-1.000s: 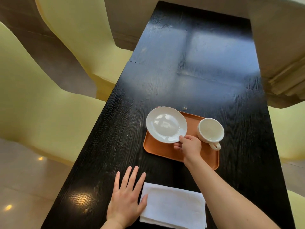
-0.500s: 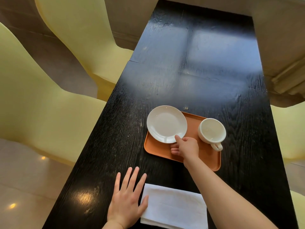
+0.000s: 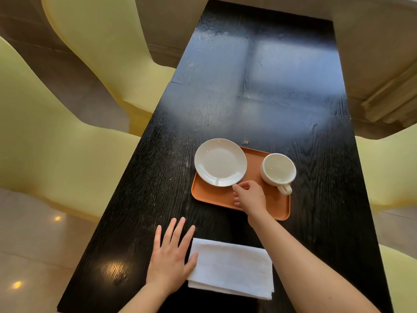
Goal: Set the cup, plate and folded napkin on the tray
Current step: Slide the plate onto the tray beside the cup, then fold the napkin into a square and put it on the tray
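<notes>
Touching the plate rim, right hand grip apart; left hand flat, splayed beside napkin.

White plate, cream cup and white napkin; orange tray; black wood-grained surface; pale yellow chairs.

We have a single wide-angle view, worn on the head, looking forward and steeply down along the dark counter. It sits close above the near end, where both forearms enter from the bottom edge. Yellow chairs bend at the sides from lens distortion.
</notes>
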Available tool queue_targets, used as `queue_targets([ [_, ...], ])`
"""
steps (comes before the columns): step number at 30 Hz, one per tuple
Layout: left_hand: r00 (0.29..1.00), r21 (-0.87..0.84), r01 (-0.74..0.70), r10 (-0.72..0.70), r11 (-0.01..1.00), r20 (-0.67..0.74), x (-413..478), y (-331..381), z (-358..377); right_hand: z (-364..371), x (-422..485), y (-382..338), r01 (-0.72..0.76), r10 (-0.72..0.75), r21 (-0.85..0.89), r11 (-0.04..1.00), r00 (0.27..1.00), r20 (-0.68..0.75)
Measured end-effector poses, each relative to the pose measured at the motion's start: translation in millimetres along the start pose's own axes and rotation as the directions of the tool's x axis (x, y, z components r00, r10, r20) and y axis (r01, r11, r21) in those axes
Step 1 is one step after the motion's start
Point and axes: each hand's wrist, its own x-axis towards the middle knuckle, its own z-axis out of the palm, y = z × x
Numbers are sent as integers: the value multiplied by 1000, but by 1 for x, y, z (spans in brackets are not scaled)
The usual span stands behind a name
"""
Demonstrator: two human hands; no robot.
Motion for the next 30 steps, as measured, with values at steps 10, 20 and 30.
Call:
queue_targets([
  [10,956,-209,292,-286,933,61,-13,36,-21,-53,-80,81,-6,5,-31,999,1000,-14],
  [20,818,-421,573,-523,704,238,-22,54,-18,-54,-130,153,12,-8,-173,985,1000,26],
  [30,786,-506,605,-564,615,255,-28,58,-17,-49,-135,152,42,-38,-222,974,999,22],
])
